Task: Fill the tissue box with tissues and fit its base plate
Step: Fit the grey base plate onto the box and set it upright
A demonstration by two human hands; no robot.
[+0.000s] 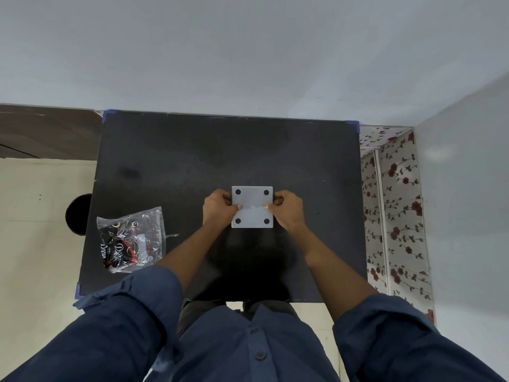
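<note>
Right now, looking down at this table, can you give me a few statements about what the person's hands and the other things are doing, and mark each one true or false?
1. Both the left hand and the right hand hold the white base plate by its side edges. True.
2. The base plate has one dark dot at its centre. False: it has four, one near each corner.
3. The clear plastic packet lies to the person's left of the plate, untouched. True.
4. The packet lies on the floor. False: it rests on the black table.
</note>
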